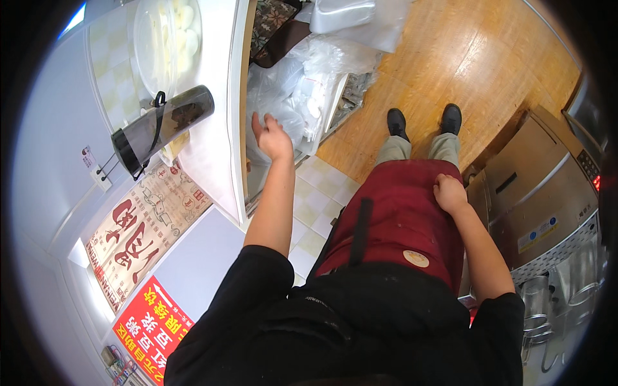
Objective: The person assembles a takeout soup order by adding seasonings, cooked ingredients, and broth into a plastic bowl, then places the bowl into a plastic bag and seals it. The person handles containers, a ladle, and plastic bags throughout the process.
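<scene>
My left hand (273, 137) reaches in below the edge of a white counter (219, 130), fingers apart and nothing held. It is in front of clear plastic bags (285, 87) heaped under the counter; whether the fingertips touch them I cannot tell. A patterned bag with a dark brown flap (277, 46) lies beyond the heap. Against the front of a dark red apron (396, 207) rests my right hand (450, 193), loosely curled. Its fingertips are partly hidden, and no object shows in it.
On the counter are a dark-lidded tumbler (186, 111) with a strap and a clear container (169, 43) of pale round items. To the right stands a stainless steel appliance (536, 188) with a lit red display. Wire strainer baskets (536, 304) hang near it.
</scene>
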Demonstrator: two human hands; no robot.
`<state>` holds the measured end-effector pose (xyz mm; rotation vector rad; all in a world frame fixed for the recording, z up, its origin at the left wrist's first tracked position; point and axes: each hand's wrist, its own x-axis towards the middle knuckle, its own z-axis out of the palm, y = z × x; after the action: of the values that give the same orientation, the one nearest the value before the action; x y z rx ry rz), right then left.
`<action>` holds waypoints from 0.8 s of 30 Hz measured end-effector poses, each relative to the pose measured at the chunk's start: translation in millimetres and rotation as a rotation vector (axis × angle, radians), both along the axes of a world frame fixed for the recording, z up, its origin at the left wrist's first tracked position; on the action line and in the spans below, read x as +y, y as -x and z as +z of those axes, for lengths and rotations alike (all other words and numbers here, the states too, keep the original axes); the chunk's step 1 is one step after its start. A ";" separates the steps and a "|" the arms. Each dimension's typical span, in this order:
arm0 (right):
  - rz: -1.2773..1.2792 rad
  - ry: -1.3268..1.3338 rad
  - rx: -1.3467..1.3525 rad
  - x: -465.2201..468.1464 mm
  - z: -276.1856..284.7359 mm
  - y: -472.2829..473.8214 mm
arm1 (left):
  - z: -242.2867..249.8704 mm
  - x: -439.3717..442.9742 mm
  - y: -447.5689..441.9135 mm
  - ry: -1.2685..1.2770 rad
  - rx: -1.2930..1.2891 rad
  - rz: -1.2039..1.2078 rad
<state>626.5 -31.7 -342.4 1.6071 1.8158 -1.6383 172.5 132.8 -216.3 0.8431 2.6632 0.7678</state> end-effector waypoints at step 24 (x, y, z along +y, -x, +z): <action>-0.743 -0.165 0.710 244.3 60.1 360.2 | 79.1 -41.9 -41.0 -0.038 0.281 -0.635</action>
<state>266.3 212.5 -282.3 2.1231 1.7470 -2.7243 213.5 90.9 -137.2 1.7917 2.3530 0.5626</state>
